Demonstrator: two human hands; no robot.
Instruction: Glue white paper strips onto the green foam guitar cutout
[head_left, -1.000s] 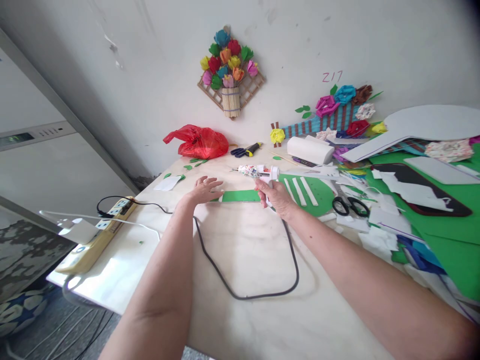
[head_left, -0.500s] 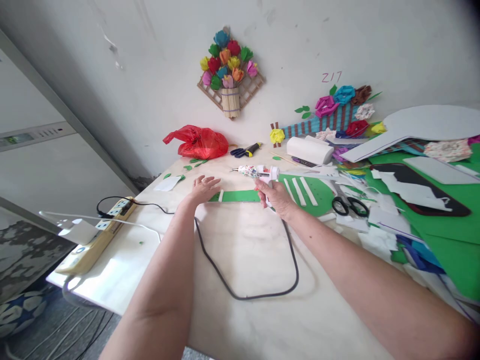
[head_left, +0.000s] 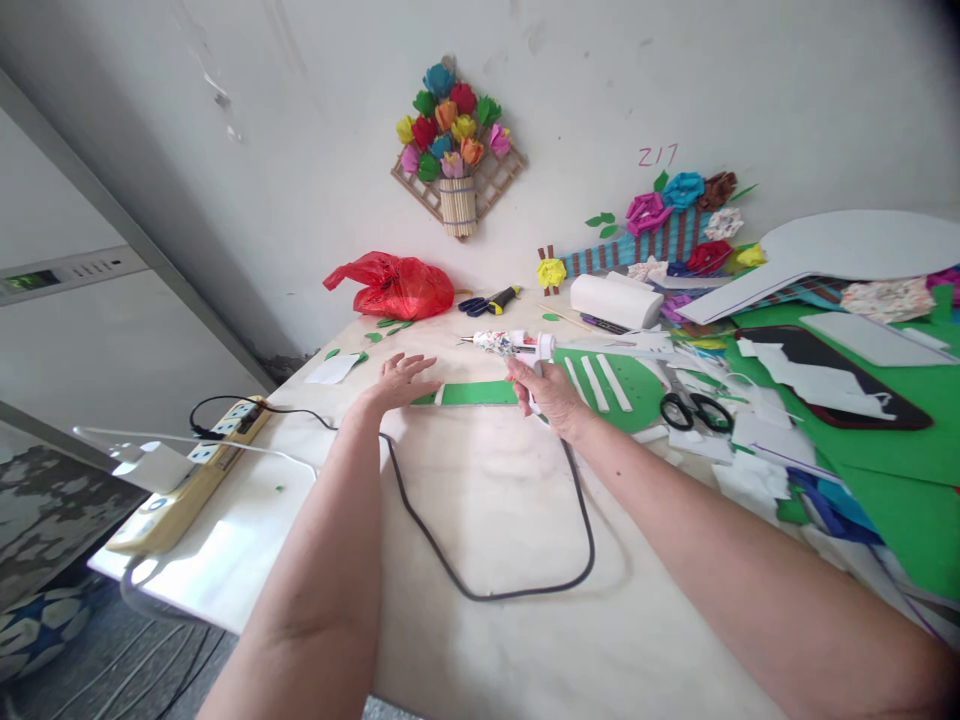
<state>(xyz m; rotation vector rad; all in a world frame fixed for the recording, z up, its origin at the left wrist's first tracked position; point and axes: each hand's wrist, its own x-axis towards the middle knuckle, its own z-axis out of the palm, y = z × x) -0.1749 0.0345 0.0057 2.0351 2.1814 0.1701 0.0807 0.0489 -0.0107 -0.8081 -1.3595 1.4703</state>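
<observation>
My right hand [head_left: 551, 395] is wrapped round a hot glue gun [head_left: 506, 344] with a speckled front, its nozzle pointing left above the table. Under it lies a green guitar-shaped cutout [head_left: 480, 393]; its narrow neck runs left and its wide body [head_left: 637, 390] sits to the right with several white strips [head_left: 598, 384] across it. My left hand [head_left: 401, 383] rests at the neck's left end, fingers spread, the thumb side near a short white strip [head_left: 439, 394] lying across the neck. A black cord [head_left: 495, 597] loops over the table in front.
A yellow power strip [head_left: 187, 480] with a white plug lies at the left edge. Behind are a red plastic bag [head_left: 394, 288] and pliers [head_left: 491, 300]. Black-handled scissors [head_left: 696, 412], paper scraps and green sheets [head_left: 892, 470] crowd the right. A flower ornament [head_left: 454, 140] hangs on the wall.
My left hand has shifted slightly left, its fingers lifting and spreading a little beside the short white strip. My right hand holds the glue gun almost still.
</observation>
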